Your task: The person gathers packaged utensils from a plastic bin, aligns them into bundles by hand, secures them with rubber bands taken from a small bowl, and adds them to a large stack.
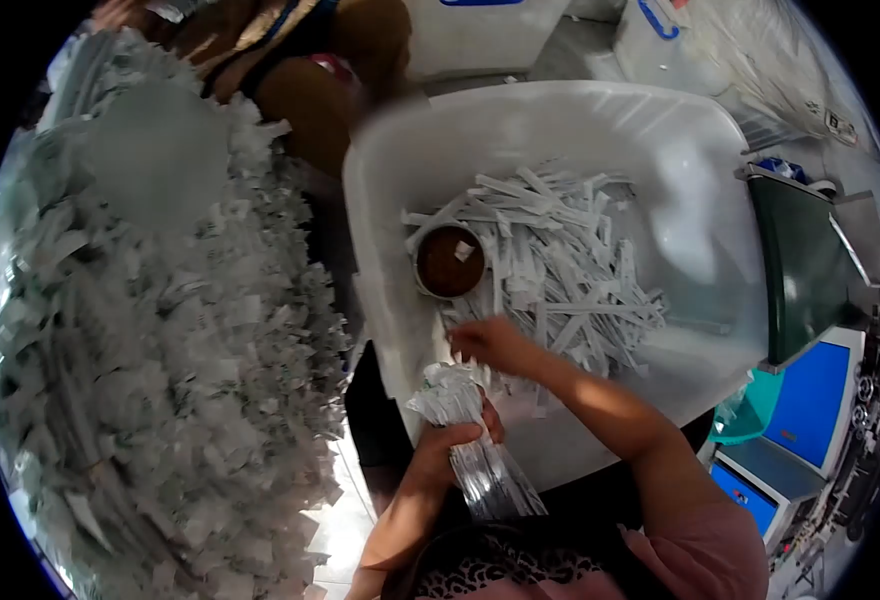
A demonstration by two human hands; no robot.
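My left hand (458, 437) is wrapped round a thick bundle of thin white paper-wrapped strips (498, 480), close to my body at the near edge of the bin. The bundle's crumpled paper ends stick up past my thumb. Just above those ends is my right hand (485, 345), its fingers curled together over the near left part of the white plastic bin (695, 330). Whatever lies between those fingertips is too small to make out. Inside the bin, a round container (450, 262) with a brown interior holds a small white scrap. Loose white strips (560, 255) lie heaped beside it.
A tall mass of packed white paper pieces (190, 400) fills the left side. Another person's legs (310, 105) show at the upper left. On the right are a dark green panel (810, 260), a teal basket (750, 410) and blue-fronted boxes (808, 410). More bins (485, 40) stand behind.
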